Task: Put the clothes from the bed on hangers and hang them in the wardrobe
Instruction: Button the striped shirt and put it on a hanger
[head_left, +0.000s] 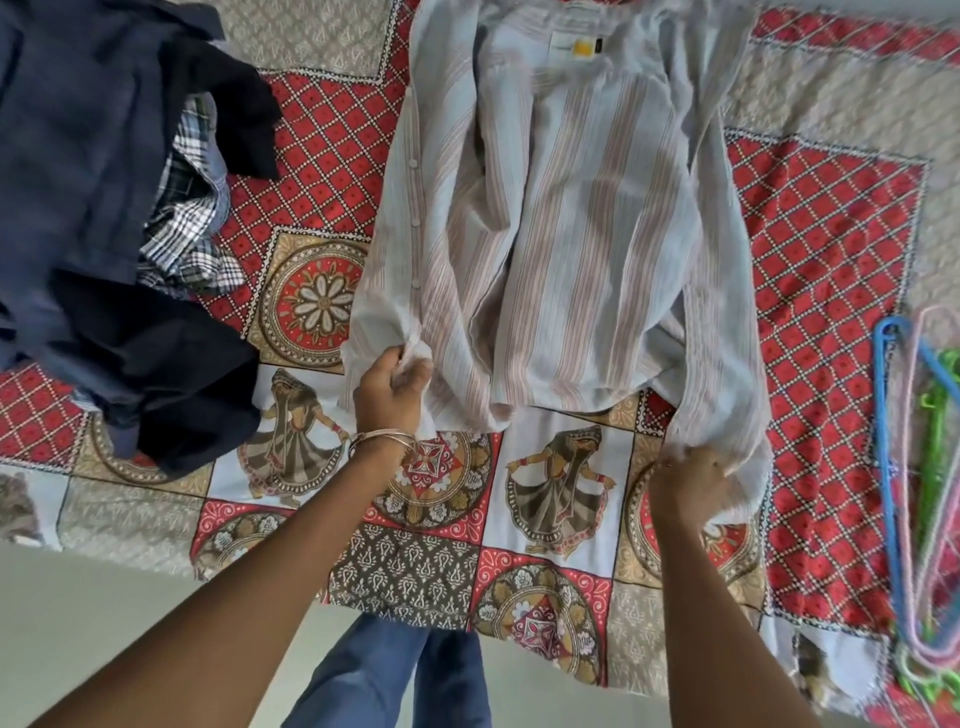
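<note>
Left hand (390, 387) and, seemingly, right hand (688, 480) grip striped shirt (571, 208).

Lying open across the patterned bed (332, 130): a pale striped shirt (561, 218), collar away, label showing. Left hand (392, 387), bangles at the wrist, pinching the shirt's hem at its buttoned edge; right hand (688, 480) gripping the opposite hem corner. Heaped at the far left, a pile of dark clothes (104, 208) with a checked garment (189, 223) poking out. Resting along the right edge, coloured hangers (891, 467), overlapping.
</note>
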